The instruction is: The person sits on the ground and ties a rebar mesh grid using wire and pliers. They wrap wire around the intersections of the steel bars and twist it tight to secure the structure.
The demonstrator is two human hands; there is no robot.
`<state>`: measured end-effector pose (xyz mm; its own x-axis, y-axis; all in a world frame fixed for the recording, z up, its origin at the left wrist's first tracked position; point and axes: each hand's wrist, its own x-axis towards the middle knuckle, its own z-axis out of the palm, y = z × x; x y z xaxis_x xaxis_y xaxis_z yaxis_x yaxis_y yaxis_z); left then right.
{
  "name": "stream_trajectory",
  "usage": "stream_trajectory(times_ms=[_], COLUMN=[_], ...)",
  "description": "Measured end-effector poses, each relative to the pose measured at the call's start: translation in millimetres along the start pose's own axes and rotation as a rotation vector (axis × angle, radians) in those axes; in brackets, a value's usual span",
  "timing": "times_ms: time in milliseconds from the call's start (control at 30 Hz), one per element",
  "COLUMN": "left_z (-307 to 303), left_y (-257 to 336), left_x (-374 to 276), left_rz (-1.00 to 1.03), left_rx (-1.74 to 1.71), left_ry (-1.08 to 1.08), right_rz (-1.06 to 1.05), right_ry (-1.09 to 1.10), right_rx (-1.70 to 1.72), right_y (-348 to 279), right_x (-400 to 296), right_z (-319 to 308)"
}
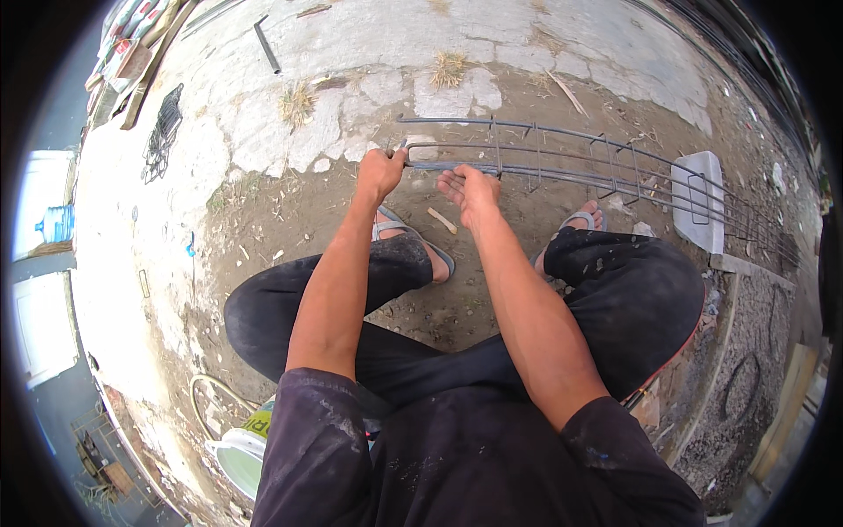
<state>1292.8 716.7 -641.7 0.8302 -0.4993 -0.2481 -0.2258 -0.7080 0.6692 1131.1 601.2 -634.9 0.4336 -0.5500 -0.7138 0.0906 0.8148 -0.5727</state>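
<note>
A long cage of steel reinforcing bars point(573, 170) with wire stirrups stretches from in front of me out to the right. My left hand point(383, 172) is closed around the near left end of the cage, where bent bar ends show. My right hand point(471, 191) lies just below the lower bars, palm up with the fingers partly spread; whether it touches a bar I cannot tell. Towards its far part, the cage passes over a pale block point(698, 197).
A pile of bent wire stirrups point(163, 132) lies on the left ground, and a short metal bar point(267, 46) farther out. Near my left elbow stands a pale bucket point(240, 461) beside a hose point(197, 402). A concrete edge point(711, 342) runs along the right.
</note>
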Motion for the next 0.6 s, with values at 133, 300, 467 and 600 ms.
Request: stream_trajectory(times_ms=[133, 300, 467, 600], left_z=[1.8, 1.4, 1.4, -5.3], left_y=[3.0, -4.0, 1.6, -3.9], left_x=[-0.3, 2.3, -1.7, -4.3], left_rz=[-0.005, 0.019, -0.039, -0.038], left_rx=[-0.013, -0.004, -0.053, -0.041], left_ry=[-0.01, 0.031, 0.005, -0.008], right_rz=[-0.018, -0.018, -0.029, 0.052], right_ry=[0.02, 0.003, -0.034, -0.061], right_rx=[0.006, 0.009, -0.082, -0.601], right_y=[1.5, 2.0, 6.8, 22.0], right_x=[3.6, -0.1, -10.2, -30.8], right_z=[-1.7, 0.6, -5.0, -39.9])
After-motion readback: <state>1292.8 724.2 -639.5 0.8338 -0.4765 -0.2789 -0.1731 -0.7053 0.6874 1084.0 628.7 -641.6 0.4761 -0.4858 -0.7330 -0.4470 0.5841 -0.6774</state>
